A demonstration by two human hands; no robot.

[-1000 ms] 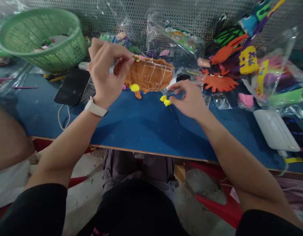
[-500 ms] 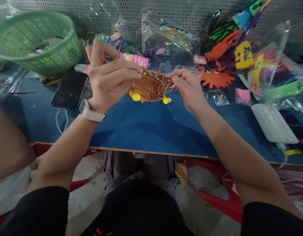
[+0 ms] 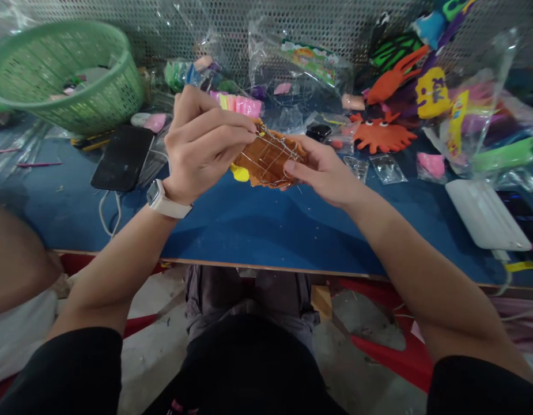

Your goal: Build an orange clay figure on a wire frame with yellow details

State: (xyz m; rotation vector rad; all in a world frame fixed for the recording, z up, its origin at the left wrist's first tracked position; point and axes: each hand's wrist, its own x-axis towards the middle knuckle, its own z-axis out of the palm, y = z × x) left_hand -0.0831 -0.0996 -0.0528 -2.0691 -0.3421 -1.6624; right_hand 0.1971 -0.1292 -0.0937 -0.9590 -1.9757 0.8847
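Above the blue table I hold a brown clay piece (image 3: 266, 158) with a thin wire frame across its open face and a yellow lump (image 3: 239, 173) on its lower left edge. My left hand (image 3: 203, 141), wearing a watch, is closed in a pinch at the piece's upper left rim. On the other side, my right hand (image 3: 324, 173) grips the right edge, thumb on the wire side and fingers behind. Whatever the left fingertips pinch besides the rim is too small to make out.
A green basket (image 3: 132, 75) stands at the back left, with a black phone (image 3: 123, 158) before it. An orange clay crab (image 3: 385, 135), small plastic bags (image 3: 387, 168) and a white power bank (image 3: 486, 213) lie to the right. Another person's limb (image 3: 19, 259) shows at the left edge.
My right hand has moved in from fingertips near the right edge to a fuller grip on it. The brown piece has tilted, and its right yellow lump is now hidden.
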